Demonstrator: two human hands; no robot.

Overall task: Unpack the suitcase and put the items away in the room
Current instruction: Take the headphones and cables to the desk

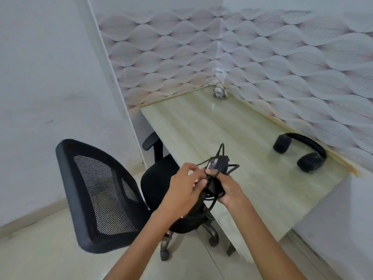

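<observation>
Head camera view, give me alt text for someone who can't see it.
A left hand and right hand hold a black power adapter and cable by a pale desk. Black headphones lie on it; a mesh chair stands left.

One wide-angle view only, worn on the person's head. It looks forward and steeply down from just off the near-left edge of the counter, facing the wallpapered corner behind the counter's far end. It is close: the left hand and right hand meet mid-frame at the counter's near edge, forearms entering from below.
</observation>
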